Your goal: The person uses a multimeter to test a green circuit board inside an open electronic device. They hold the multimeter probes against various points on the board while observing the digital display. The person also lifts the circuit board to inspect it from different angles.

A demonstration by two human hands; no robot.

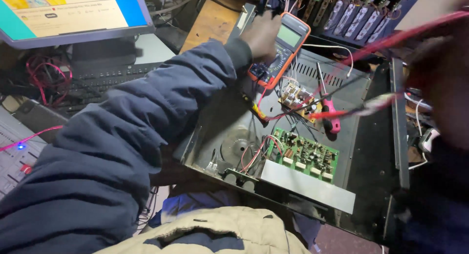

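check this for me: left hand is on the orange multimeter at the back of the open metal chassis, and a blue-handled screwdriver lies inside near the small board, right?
Almost. The head view shows the left hand on the orange multimeter at the back of the open metal chassis, but the screwdriver lying near the small board has a pink handle, not blue.

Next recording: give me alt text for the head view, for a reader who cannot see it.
A person's left hand rests on an orange multimeter lying on an open metal chassis that holds a green circuit board. The right hand, blurred at the frame edge, holds a red probe toward a small board, beside a pink-handled screwdriver.
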